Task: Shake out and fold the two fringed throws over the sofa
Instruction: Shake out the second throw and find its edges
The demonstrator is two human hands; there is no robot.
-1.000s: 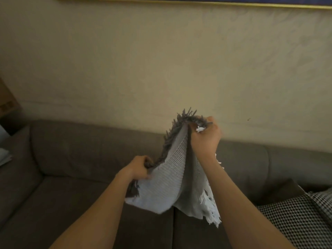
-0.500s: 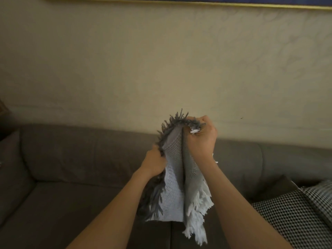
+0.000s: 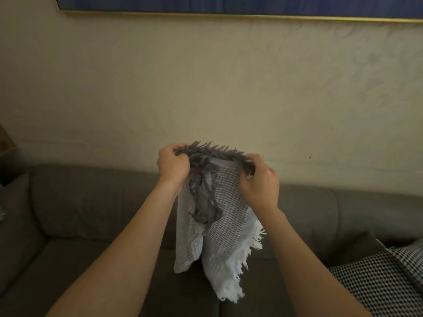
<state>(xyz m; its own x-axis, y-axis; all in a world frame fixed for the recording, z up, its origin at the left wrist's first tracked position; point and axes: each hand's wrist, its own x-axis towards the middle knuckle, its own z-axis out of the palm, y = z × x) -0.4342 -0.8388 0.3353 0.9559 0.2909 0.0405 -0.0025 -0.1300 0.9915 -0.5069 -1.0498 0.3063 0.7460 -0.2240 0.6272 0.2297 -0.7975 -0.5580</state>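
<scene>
A grey woven throw (image 3: pixel 225 227) with dark grey fringe along its top edge and white fringe lower down hangs folded in the air above the brown sofa (image 3: pixel 91 207). My left hand (image 3: pixel 174 165) grips the left end of its fringed top edge. My right hand (image 3: pixel 259 181) grips the right end of that edge. Both hands are level, a short way apart, in front of the sofa back. A black-and-white houndstooth throw (image 3: pixel 380 282) lies on the sofa seat at the lower right, partly cut off by the frame.
A beige wall rises behind the sofa, with the gold lower edge of a framed picture (image 3: pixel 229 16) across the top. A dark cushion (image 3: pixel 357 250) rests beside the houndstooth throw. A brown wooden object (image 3: pixel 5 145) shows at the far left.
My left hand has climbed from the throw's lower side up to the fringed top edge. The hands have spread apart, and the throw now hangs from both top corners.
</scene>
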